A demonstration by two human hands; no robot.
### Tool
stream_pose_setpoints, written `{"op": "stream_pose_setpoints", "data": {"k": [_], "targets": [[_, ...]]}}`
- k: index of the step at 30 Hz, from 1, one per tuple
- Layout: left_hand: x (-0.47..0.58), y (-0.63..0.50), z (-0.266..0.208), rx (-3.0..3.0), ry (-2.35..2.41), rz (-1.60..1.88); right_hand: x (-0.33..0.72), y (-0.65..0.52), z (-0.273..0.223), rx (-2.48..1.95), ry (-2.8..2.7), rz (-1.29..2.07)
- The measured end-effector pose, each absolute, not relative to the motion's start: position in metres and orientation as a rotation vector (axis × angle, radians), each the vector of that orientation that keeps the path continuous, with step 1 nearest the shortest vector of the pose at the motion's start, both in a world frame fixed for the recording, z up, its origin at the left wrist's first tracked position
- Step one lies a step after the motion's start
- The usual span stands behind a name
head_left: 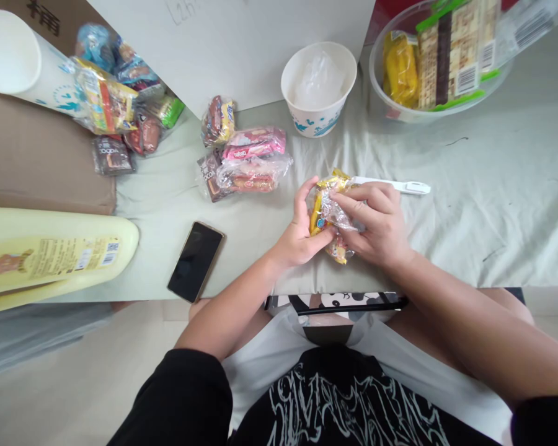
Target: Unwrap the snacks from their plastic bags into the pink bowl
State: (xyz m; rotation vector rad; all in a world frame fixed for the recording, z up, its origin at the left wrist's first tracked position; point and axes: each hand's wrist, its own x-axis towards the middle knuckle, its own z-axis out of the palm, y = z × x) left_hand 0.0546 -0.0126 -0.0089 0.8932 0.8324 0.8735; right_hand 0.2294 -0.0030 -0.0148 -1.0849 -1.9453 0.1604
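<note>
From the head feed I logged a yellow snack packet (315,215) with crinkled, glossy clear plastic (335,214) across its middle. It sat between the left hand (301,240) and the right hand (382,224), touched by both. I noted bright yellow beside the left palm, more at the far end just beyond the right fingertips, and printed, multicoloured film at the near end, below the thumbs. A small blue mark showed near the left thumb. Fingers hid part of it; I could not determine whether it was sealed.
</note>
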Motion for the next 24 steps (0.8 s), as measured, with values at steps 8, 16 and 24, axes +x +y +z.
{"op": "stream_pose_setpoints", "data": {"k": [8, 16, 24], "targets": [[0.055, -0.022, -0.011, 1.071, 0.922, 0.885, 0.235, -0.002, -0.022, -1.069, -1.969, 0.325], [0.050, -0.017, -0.016, 1.325, 0.998, 0.877, 0.243, 0.004, -0.010, -0.793, -2.017, 0.463], [0.043, -0.008, -0.008, 1.750, 1.046, 0.718, 0.245, 0.002, -0.012, -0.827, -2.059, 0.411]]}}
